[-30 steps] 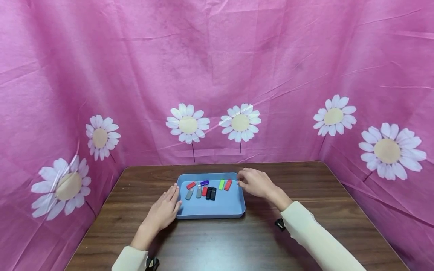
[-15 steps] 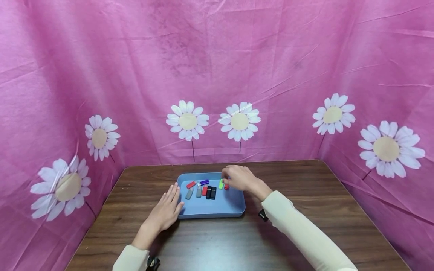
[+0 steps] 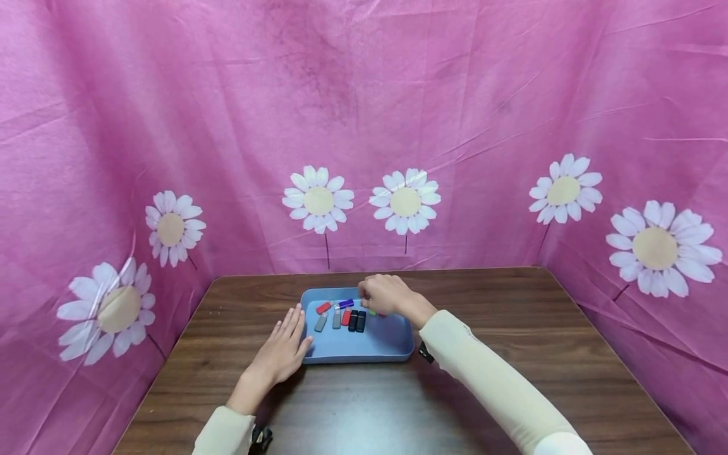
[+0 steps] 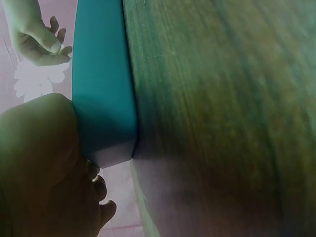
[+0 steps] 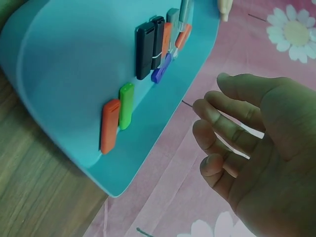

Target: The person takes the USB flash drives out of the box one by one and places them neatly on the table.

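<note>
A blue tray sits on a dark wooden table. In it lie several small USB sticks: a red one, a purple one, a grey one and two black ones. My left hand lies flat on the table with straight fingers against the tray's left edge. My right hand hovers over the tray's far right part. The right wrist view shows this hand with loosely curled fingers, holding nothing. Below it lie a green stick and an orange-red stick.
Pink cloth with white daisies walls in the table at the back and on both sides. Bare wood lies in front of the tray and to its right. The left wrist view shows the tray's outer wall beside my palm.
My right hand has moved left from the tray's right rim to above its far part, and now hides the green and red sticks from the head camera. The left hand stays put.
</note>
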Demonstrator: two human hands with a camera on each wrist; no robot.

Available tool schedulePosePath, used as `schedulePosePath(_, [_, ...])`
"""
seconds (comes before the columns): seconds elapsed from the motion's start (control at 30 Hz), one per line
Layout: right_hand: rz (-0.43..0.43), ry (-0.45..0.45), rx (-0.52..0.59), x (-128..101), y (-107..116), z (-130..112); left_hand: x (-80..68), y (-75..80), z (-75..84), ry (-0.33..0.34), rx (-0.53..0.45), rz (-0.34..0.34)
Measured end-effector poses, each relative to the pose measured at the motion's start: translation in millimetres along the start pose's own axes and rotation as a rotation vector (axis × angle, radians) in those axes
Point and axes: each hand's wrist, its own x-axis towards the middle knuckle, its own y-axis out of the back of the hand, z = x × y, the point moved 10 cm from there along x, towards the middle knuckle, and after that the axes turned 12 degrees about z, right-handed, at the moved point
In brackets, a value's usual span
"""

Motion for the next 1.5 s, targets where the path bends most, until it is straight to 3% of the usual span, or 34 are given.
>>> schedulePosePath(0.4, [-0.091, 0.002, -0.014, 15, -16, -16, 0.0, -2.3, -3.3, -0.023, -0.025, 0.054])
schedulePosePath(0.7, [-0.152, -0.003, -0.043, 17, -34, -18, 0.5, -2.3, -0.3, 0.012, 0.011, -0.016])
schedulePosePath(1.03, [-0.225, -0.004, -0.149, 16, -52, -22, -0.1, -0.4, -5.8, 0.023, 0.032, 0.0])
schedulePosePath(1.5, [-0.251, -0.025, -0.173, 11, -67, -19, 0.2, 1.3, 0.5, -0.023, -0.002, 0.045])
